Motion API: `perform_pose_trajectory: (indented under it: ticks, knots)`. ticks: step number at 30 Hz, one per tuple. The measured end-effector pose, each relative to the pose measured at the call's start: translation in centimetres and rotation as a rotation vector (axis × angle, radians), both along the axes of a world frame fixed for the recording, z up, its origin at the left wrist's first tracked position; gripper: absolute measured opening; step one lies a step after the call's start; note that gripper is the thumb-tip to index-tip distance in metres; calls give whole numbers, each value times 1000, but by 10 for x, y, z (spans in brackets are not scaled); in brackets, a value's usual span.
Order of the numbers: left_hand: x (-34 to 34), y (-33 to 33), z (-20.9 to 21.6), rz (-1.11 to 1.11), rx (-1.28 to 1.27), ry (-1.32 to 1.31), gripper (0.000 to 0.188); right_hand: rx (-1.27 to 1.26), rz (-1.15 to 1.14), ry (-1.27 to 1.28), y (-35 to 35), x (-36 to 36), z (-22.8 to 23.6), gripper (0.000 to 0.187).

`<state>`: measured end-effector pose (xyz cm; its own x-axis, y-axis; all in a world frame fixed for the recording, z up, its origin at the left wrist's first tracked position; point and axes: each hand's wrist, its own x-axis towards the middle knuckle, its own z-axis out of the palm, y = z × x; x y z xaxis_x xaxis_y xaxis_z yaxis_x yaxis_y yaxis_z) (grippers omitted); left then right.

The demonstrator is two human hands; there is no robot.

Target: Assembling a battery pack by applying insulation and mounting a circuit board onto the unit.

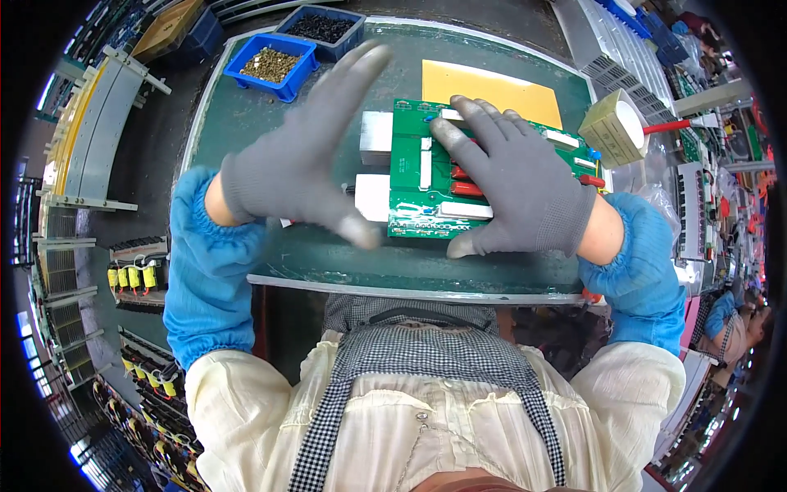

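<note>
Green table bearing a circuit board

Metal racks stand to the left of the table, and another person shows at the far right. Near the middle of the tabletop lies the circuit board, green, fitted with white bars and red components.

Palm down, the gray-gloved right hand lies over the board, its fingers spread, the thumb by the near edge; whether they grip the board or only rest on it, I cannot tell. Just left of the board, the gloved left hand, slightly blurred, has its fingers wide apart and holds nothing. Between that hand and the board sit two pale blocks, at the board's left edge.

Beyond the board is a yellow sheet. Toward the far left corner, a bright blue bin contains small brass-colored parts, beside a grayish-blue bin of black ones. At the right stands a cream-colored container, with a red-handled tool at its mouth.
</note>
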<state>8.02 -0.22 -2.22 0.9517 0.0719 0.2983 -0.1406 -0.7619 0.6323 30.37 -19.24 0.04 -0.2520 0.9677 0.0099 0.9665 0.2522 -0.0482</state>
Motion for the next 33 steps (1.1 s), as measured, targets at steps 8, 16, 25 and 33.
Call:
perform_pose_trajectory:
  ticks: [8, 16, 25, 33]
  knots:
    - [51, -22, 24, -49, 275, 136, 143, 186, 92, 73, -18, 38, 37, 122]
    - [88, -64, 29, -27, 548, 318, 141, 40, -132, 42, -92, 113, 21, 129]
    - [89, -70, 29, 2, 440, 424, 137, -11, -112, 121, -88, 105, -5, 131]
    - [92, -61, 20, -76, 484, 360, 145, 2, -152, 97, -89, 114, -5, 130]
